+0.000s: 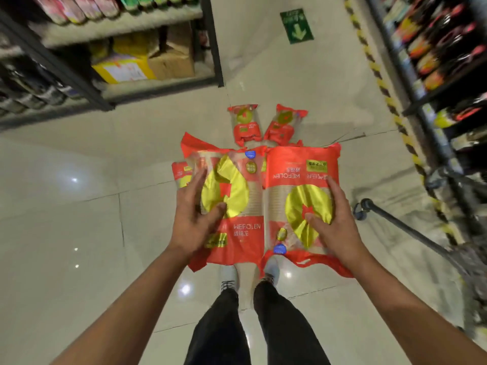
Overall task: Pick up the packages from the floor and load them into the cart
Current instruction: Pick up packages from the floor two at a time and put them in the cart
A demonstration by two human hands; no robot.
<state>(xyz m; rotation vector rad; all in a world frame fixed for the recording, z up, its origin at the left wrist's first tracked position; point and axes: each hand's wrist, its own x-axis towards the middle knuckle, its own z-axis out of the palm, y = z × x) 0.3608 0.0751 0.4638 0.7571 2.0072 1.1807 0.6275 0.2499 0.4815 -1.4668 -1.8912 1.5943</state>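
I hold two large red and yellow packages side by side above the tiled floor. My left hand (196, 219) grips the left package (237, 196) along its left side. My right hand (334, 219) grips the right package (297, 180) on its right side. Two more red packages (246, 125) (283, 125) lie on the floor beyond them. Another package (180, 173) shows partly behind my left hand. The cart (411, 227) is at the right, seen as a dark metal bar and basket edge.
A shelf unit (79, 75) with bottles and cardboard boxes stands at the back left. A stocked shelf (448, 75) lines the right side behind yellow-black floor tape. My feet (250, 275) stand just below the held packages. A green arrow sign (296, 26) marks the floor ahead.
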